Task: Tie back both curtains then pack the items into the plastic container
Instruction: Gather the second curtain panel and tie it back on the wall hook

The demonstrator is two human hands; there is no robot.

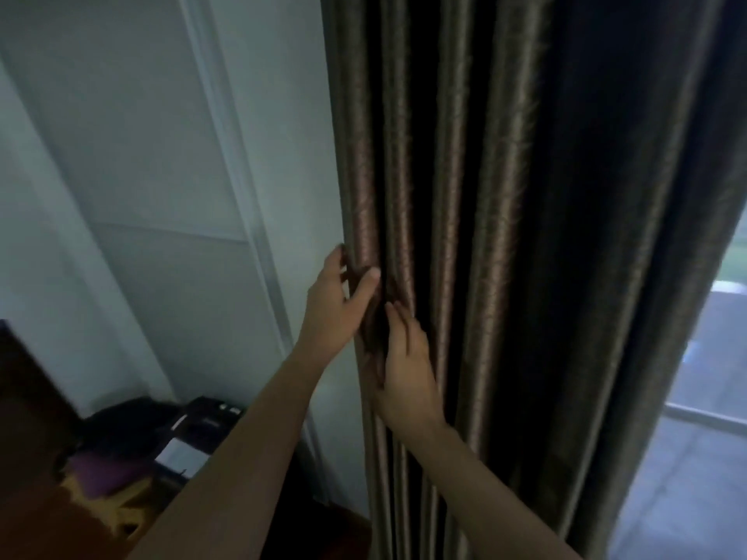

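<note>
Dark brown pleated fabric curtain [505,196] hangs gathered in long folds between a pale white wall [161,135] and a bright window [703,398]. Left grip [339,305] clasps its leftmost fold, thumb in front, fingers behind. Right grip [404,369] lies just below, fingers stretched along the folds; whether it clasps cloth I cannot tell. Dark clutter [161,434] sits at lower left.

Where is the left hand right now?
In the head view, centre-left, the left hand grips the edge of the curtain beside the white wall, just above the right hand, which lies on the folds.
</note>
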